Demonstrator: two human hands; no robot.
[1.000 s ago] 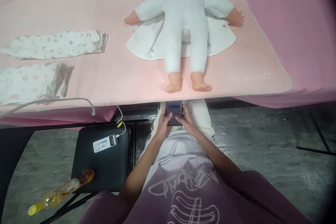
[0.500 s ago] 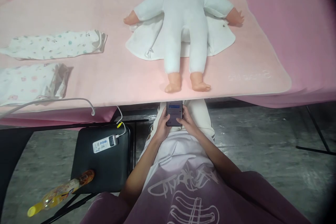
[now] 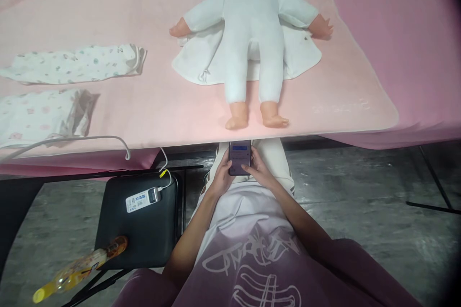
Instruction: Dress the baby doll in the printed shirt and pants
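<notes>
Below the table edge, above my lap, a dark smartphone (image 3: 239,159) with its screen lit is held between both hands. My left hand (image 3: 222,176) is wrapped round its left side, thumb at the screen's edge. On the other side, my right hand (image 3: 260,169) grips the phone with the thumb over the lower screen. Beyond it a baby doll (image 3: 252,24) with a white cloth body lies on its back, feet toward me, arms spread. An opened white garment (image 3: 201,57) is spread beneath the doll. The top of its head is out of view.
A pink mat (image 3: 158,105) covers the table. Two folded patterned cloths, one long (image 3: 79,63) and one thicker (image 3: 32,114), lie at left. A black stool (image 3: 144,235) holds a cabled power bank (image 3: 142,200) and a yellow-capped drink bottle (image 3: 77,268).
The view has shifted slightly, so the table things appear a little lower. Both hands still hold the phone, and the right thumb stays over the lower screen.
</notes>
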